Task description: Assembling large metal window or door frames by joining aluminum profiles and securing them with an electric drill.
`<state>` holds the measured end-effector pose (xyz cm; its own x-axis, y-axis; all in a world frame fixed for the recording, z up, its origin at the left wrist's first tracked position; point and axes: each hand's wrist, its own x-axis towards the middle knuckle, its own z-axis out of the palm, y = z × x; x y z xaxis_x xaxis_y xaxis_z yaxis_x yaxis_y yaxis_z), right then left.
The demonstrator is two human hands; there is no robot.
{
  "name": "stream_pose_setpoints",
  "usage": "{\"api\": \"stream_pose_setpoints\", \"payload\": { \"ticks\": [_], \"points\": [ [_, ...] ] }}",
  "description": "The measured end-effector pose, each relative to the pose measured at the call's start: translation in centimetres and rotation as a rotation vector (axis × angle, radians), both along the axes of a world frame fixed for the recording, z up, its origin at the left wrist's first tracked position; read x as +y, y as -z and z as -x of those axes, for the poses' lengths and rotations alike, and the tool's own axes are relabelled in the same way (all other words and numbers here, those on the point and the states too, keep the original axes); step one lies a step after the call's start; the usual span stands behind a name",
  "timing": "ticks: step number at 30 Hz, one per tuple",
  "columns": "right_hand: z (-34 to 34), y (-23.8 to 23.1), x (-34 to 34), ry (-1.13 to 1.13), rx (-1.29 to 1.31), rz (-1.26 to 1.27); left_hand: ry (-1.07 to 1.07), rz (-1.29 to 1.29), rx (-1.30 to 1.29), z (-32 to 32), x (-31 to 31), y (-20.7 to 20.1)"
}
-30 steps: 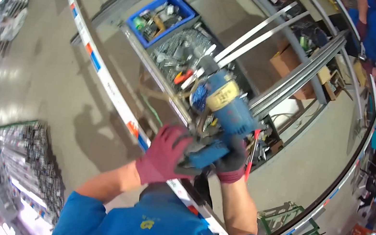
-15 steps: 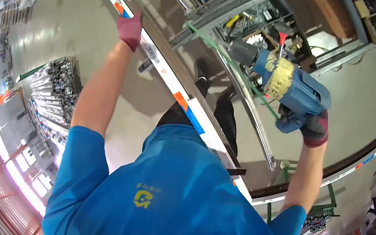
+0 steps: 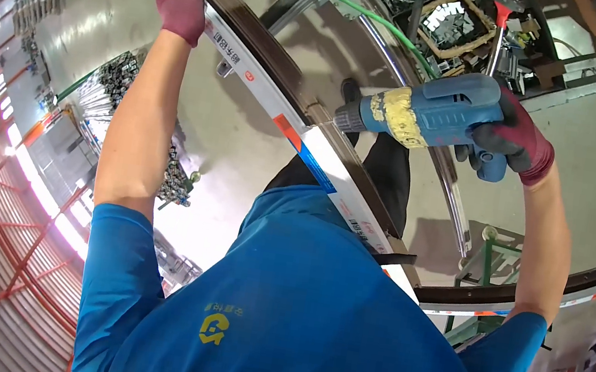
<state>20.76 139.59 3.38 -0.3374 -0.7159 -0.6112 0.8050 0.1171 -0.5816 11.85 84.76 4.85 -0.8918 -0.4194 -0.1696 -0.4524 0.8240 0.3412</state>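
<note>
My left hand (image 3: 184, 11), in a dark red glove, is closed over the edge of a long brown frame profile (image 3: 261, 48) with a white film strip along its side. My right hand (image 3: 524, 139), in a red and grey glove, is wrapped round the handle of a blue power drill (image 3: 452, 110) with worn yellow tape round its body. The drill lies level, its chuck (image 3: 351, 117) pointing left at a joint in the profile. Its tip is close against the profile there; whether it touches is hard to tell.
A green hose (image 3: 373, 16) runs past a metal rail (image 3: 451, 190). Beyond lie a box of small metal parts (image 3: 457, 26) and a red-headed tool (image 3: 500, 16). A curved frame part (image 3: 576, 281) extends at right by a green stand (image 3: 491, 261). Stacked profiles (image 3: 109, 85) stand left.
My right hand has brought the drill down and left, turning it level so that its chuck is at the profile. My left hand has shifted slightly up and left along the profile.
</note>
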Motion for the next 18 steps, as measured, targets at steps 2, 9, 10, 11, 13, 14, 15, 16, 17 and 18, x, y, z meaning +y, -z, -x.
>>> {"api": "stream_pose_setpoints", "payload": {
  "ticks": [2,9,10,11,13,14,15,16,17,18],
  "points": [
    [0.0,-0.4,-1.0,0.033,-0.022,-0.026,-0.102,-0.071,0.066,0.2,1.0,-0.4],
    [0.7,-0.4,-2.6,0.027,-0.055,0.002,-0.233,-0.192,0.184,0.4,2.2,-1.1],
    [0.6,-0.3,-2.6,0.026,-0.059,0.003,-0.235,-0.19,0.181,0.4,2.2,-1.0],
    [0.6,-0.1,-2.6,0.067,-0.033,0.021,-0.269,-0.214,0.199,0.4,2.3,-0.9],
    [0.8,-0.4,-2.7,0.105,-0.01,0.038,-0.308,-0.238,0.213,0.4,2.0,-0.8],
    [1.3,-0.9,-2.9,0.075,-0.024,0.047,-0.299,-0.221,0.193,0.4,1.8,-0.7],
    [1.6,-1.2,-3.0,0.045,-0.037,0.056,-0.291,-0.204,0.173,0.4,1.6,-0.6],
    [1.8,-1.0,-3.0,0.045,-0.039,0.054,-0.292,-0.205,0.171,0.5,1.8,-0.7],
    [2.1,-0.7,-3.1,0.015,-0.047,0.063,-0.296,-0.21,0.186,0.4,1.9,-0.9],
    [2.3,-0.4,-3.1,-0.014,-0.055,0.071,-0.3,-0.215,0.202,0.3,2.1,-1.0]
  ]
}}
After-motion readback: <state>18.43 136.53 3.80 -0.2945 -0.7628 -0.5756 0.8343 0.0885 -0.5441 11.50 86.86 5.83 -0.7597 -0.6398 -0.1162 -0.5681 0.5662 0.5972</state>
